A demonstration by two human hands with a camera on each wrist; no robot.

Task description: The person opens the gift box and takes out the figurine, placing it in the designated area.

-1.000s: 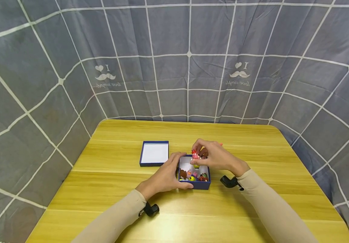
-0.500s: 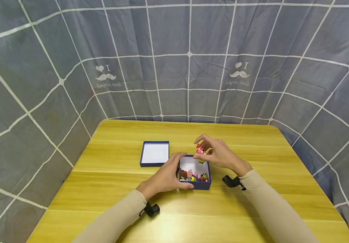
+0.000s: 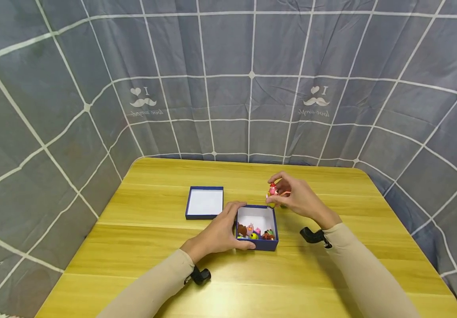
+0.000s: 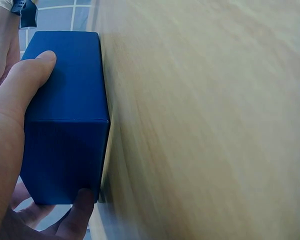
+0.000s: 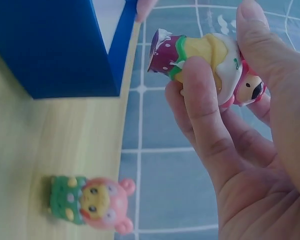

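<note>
My left hand (image 3: 218, 232) grips the blue box (image 3: 266, 245), thumb on its near wall and fingers along its left side; the left wrist view shows this grip on the blue box (image 4: 65, 100) too. Inside, several small toy figurines (image 3: 254, 235) lie along the near wall. My right hand (image 3: 301, 198) holds a toy figurine (image 3: 273, 193) above the box's far right corner. The right wrist view shows this figurine (image 5: 205, 55) with a red-pink head, yellow body and purple base, pinched between thumb and fingers.
A shallow blue lid (image 3: 205, 202) with a white inside lies left of the box. In the right wrist view, a figurine with a pink hood and green body (image 5: 90, 202) stands on the wooden table (image 3: 152, 212). A grey checked curtain (image 3: 228, 97) surrounds the table.
My right hand has lifted the figurine out of the box and carried it right and away from me. My left hand keeps its grip on the box. The head view has tilted slightly.
</note>
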